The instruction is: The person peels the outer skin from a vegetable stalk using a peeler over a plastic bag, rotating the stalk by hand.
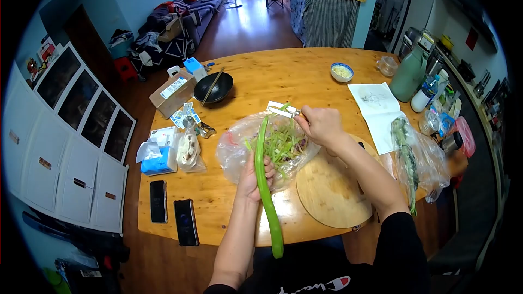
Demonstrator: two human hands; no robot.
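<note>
My left hand (257, 177) is closed round the middle of a long, slender green gourd-like vegetable (265, 185), which stands nearly lengthwise before me. Its lower end reaches past the table's front edge toward my shirt. In my right hand (322, 125) is a peeler (283, 110), its wide white head just above the vegetable's far tip. Whether the blade touches the skin I cannot tell. Beneath both hands a clear plastic bag (231, 144) lies spread out, with a heap of green peelings (283, 149) on it. Some purplish scraps show among them.
To the right lies a round wooden cutting board (332, 196), partly under my right forearm. Beyond are an open notebook (375, 109), bagged leafy greens (404, 152), a green bottle (408, 73) and a small bowl (342, 72). A black bowl (213, 88), tissues (158, 158) and two phones (187, 222) sit left.
</note>
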